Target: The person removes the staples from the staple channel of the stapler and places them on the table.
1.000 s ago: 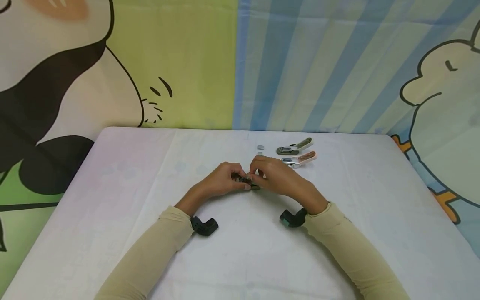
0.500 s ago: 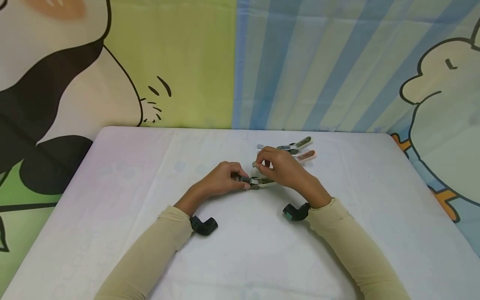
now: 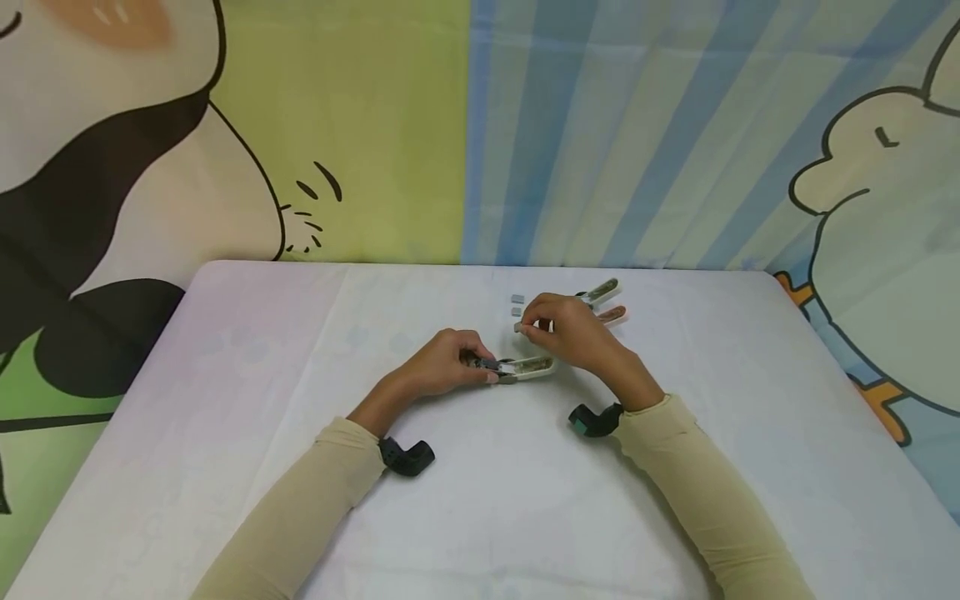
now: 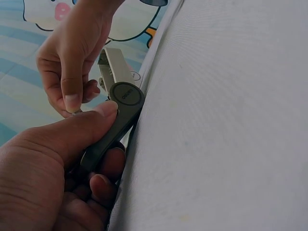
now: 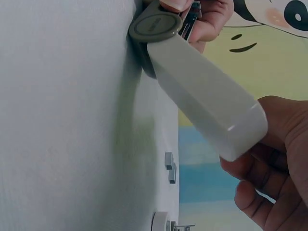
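Observation:
My left hand [image 3: 450, 362] grips a dark green and white stapler [image 3: 531, 367] by its dark end, close over the table. The stapler is swung open, its white part [image 5: 207, 96] angled away from the dark base [image 4: 115, 120]. Beyond it, my right hand [image 3: 566, 329] pinches a small grey block [image 3: 517, 327], which looks like a short stick of staples, between thumb and fingertips. Two similar grey blocks [image 3: 517, 305] lie on the table just past those fingertips. In the right wrist view, the stapler's white part hides the right fingertips.
Behind the right hand lie two more opened staplers, one green and white [image 3: 602, 290] and one pinkish [image 3: 613, 315], both partly covered by the hand. A white cloth covers the table [image 3: 480, 500]. A printed cartoon curtain [image 3: 375, 125] stands along its far edge.
My right hand has drawn back from the stapler toward the far right, carrying the small grey block over near the other two. My left hand has kept its grip on the stapler.

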### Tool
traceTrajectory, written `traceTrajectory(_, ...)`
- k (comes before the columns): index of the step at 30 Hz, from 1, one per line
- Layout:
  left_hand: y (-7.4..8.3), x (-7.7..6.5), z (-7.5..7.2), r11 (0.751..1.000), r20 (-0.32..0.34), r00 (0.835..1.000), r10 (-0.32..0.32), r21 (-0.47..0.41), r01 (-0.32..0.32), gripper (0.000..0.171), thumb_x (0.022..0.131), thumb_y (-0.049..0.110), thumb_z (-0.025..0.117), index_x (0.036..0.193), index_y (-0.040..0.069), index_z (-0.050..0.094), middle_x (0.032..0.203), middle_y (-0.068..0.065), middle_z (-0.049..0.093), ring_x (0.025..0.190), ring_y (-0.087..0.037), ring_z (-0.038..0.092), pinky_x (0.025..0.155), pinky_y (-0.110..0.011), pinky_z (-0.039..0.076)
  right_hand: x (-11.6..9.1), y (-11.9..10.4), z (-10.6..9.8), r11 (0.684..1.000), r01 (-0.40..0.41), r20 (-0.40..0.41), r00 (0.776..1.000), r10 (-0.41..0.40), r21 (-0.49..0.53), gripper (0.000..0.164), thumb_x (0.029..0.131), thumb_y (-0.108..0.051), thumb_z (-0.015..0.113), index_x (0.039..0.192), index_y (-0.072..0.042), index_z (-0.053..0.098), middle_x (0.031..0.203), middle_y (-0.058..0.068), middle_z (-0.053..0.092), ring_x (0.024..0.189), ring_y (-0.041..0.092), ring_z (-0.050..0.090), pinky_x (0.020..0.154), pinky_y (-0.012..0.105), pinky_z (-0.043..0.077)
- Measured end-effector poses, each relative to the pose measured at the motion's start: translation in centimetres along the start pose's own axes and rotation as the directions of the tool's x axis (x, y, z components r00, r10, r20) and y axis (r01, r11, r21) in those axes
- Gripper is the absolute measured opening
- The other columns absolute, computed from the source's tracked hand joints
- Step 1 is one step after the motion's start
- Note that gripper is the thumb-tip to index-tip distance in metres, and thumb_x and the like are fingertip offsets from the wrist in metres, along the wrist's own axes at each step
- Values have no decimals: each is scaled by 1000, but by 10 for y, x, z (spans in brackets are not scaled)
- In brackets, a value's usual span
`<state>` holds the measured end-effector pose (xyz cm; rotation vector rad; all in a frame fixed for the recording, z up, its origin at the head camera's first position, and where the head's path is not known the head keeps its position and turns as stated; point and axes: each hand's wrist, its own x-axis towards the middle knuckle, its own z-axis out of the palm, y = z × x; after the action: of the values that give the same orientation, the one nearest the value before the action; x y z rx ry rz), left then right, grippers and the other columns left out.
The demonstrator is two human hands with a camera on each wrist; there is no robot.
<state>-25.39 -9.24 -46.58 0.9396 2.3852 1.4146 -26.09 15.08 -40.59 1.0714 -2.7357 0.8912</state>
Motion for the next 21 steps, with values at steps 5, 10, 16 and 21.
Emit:
traceTrajectory(5, -1, -4, -2, 1000, 6, 1000, 8, -5, -8, 19, 81, 21, 81, 97, 12, 76, 83, 7, 64, 72, -14, 52, 65, -27, 42, 7, 3, 1, 999, -23, 41, 999, 24, -24, 7, 91, -6, 69, 92, -5, 76, 99, 4, 67, 78, 14, 60, 67, 33, 49)
traceTrajectory(10, 0, -3, -2, 1000, 1, 1000, 9, -14, -9, 18, 81, 20, 81, 96, 12, 76, 82, 7, 64, 71, -14, 53, 63, -27, 42, 17, 8, -2, 998, -26, 84, 996, 31, -61, 8, 90, -7, 70, 92, -3, 77, 99, 7, 67, 76, 16, 62, 68, 35, 50)
traceTrajectory(16, 0, -3, -2, 1000, 3, 1000, -2, -10, 2, 17, 82, 21, 81, 96, 12, 76, 83, 7, 64, 73, -14, 53, 65, -27, 43, 31, 13, -2, 995, -45, 131, 990, 56, -90, 7, 89, -9, 71, 90, -5, 77, 98, 8, 68, 81, 21, 64, 71, 37, 49)
traceTrajectory(21, 0, -4, -2, 1000, 2, 1000, -4, -12, 4, 17, 82, 21, 81, 95, 13, 76, 82, 7, 64, 71, -14, 53, 64, -27, 43, 40, 15, 4, 995, -26, 188, 981, 44, -98, 6, 89, -8, 72, 88, -4, 77, 94, 8, 68, 84, 23, 63, 73, 38, 49)
